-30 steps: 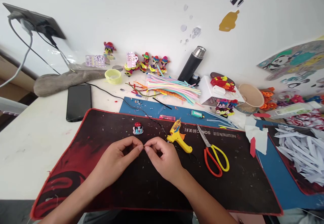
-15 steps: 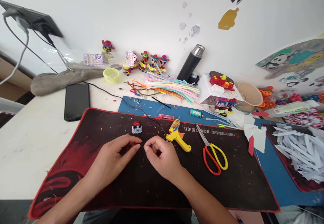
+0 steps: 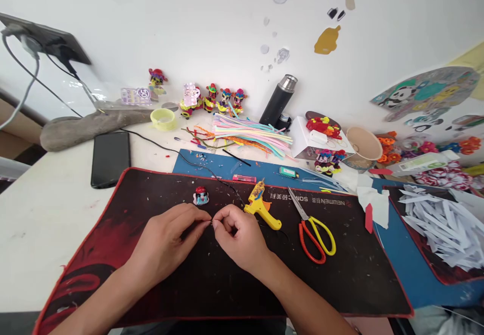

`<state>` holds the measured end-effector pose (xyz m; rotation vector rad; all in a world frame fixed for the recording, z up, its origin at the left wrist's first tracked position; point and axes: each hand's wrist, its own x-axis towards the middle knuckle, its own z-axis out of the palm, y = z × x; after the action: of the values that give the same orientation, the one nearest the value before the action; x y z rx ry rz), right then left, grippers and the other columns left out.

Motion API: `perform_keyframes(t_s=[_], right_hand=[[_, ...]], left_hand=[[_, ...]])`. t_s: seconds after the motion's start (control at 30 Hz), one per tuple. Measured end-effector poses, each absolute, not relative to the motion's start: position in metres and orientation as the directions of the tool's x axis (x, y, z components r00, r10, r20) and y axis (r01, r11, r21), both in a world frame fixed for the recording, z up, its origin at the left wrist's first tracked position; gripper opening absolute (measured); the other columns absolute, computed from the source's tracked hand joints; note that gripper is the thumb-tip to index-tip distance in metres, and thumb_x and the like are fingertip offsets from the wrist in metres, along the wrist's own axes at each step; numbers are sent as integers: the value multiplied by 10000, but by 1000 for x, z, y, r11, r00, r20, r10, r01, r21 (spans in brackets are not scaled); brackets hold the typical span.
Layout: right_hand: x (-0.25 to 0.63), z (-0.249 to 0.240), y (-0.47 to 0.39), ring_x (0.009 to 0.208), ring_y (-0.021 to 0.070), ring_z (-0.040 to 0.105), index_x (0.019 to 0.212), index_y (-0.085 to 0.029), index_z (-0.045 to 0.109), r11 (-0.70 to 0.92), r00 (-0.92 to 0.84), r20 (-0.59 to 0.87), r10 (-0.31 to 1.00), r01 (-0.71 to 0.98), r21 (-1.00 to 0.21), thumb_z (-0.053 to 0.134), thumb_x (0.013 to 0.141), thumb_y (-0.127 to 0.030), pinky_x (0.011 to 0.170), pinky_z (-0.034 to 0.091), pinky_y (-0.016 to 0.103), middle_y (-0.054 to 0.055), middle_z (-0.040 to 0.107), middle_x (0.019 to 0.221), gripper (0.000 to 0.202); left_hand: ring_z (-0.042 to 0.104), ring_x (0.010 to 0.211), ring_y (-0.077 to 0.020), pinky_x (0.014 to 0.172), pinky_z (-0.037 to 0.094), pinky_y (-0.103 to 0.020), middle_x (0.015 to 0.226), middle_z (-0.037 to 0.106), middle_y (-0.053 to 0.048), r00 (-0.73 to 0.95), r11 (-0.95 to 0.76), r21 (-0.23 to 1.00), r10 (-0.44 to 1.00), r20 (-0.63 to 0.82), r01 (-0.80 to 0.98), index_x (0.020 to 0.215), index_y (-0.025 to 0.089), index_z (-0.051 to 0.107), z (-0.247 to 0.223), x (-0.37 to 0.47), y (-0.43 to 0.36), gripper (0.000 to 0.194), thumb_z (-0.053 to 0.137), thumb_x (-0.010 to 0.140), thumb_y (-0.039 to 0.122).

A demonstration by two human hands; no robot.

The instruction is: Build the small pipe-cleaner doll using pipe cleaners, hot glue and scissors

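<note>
Over the middle of the black and red mat (image 3: 181, 294), my left hand (image 3: 170, 236) and my right hand (image 3: 240, 234) are closed, fingertips almost touching. Each pinches something too small or hidden to make out. Just beyond my left fingers sits a small figure head (image 3: 201, 196) with a red top and pale blue front. The yellow glue gun (image 3: 262, 208) lies right behind my right hand. Farther right are scissors (image 3: 313, 231) with one red and one yellow handle, their blades pointing away.
Behind the mat lie pastel pipe cleaners (image 3: 251, 133), a pink lighter (image 3: 244, 178) and a black phone (image 3: 111, 159). A dark thermos (image 3: 278, 100) leans by the wall near a white box (image 3: 302, 141). White paper strips (image 3: 446, 226) are piled at the right.
My left hand's thumb and forefinger have come together, and its fingertips are nearer my right hand's. The whole view has shifted slightly; the objects on the table look otherwise unmoved.
</note>
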<state>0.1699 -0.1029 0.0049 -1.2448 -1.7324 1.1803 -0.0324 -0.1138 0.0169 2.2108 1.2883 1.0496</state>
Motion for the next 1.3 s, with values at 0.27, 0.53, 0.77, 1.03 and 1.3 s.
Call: perform_keyframes(t_s=[0.27, 0.53, 0.77, 1.03, 1.3], right_hand=[[171, -1, -109, 489, 93, 435, 867, -211, 659, 121, -301, 13, 954, 343, -931, 626, 926, -229, 527, 353, 220, -98, 447, 565, 70], [170, 0, -110, 490, 96, 441, 864, -208, 660, 104, -300, 0, 954, 332, -937, 625, 927, -232, 524, 353, 223, -94, 456, 568, 75], [172, -4, -111, 510, 100, 457, 901, -212, 673, 104, -316, -7, 949, 332, -938, 629, 948, -245, 552, 377, 226, -87, 483, 589, 72], [172, -6, -115, 502, 102, 458, 905, -214, 672, 73, -313, -40, 949, 341, -937, 625, 944, -246, 542, 361, 228, -92, 467, 573, 69], [169, -7, -118, 488, 99, 442, 889, -217, 665, 27, -263, -67, 963, 342, -939, 610, 935, -254, 515, 340, 225, -90, 465, 566, 80]], left_hand=[[747, 823, -154, 772, 564, -243, 942, 794, -10, 317, -534, 588, 842, 436, 607, 1056, 213, 708, 8, -30, -121, 110, 598, 1067, 206], [742, 794, -160, 745, 560, -257, 920, 793, -10, 329, -543, 562, 835, 442, 624, 1044, 210, 720, 10, -31, -121, 131, 592, 1070, 225], [748, 789, -157, 750, 561, -257, 914, 796, -6, 329, -526, 579, 848, 416, 623, 1024, 211, 713, 8, -31, -121, 123, 595, 1058, 214], [748, 764, -155, 721, 569, -256, 902, 800, -7, 332, -533, 578, 844, 422, 618, 1015, 213, 725, 6, -30, -122, 137, 593, 1052, 217], [752, 773, -154, 730, 566, -246, 905, 795, -8, 326, -550, 582, 831, 451, 599, 1038, 220, 705, 3, -27, -121, 115, 596, 1051, 186]])
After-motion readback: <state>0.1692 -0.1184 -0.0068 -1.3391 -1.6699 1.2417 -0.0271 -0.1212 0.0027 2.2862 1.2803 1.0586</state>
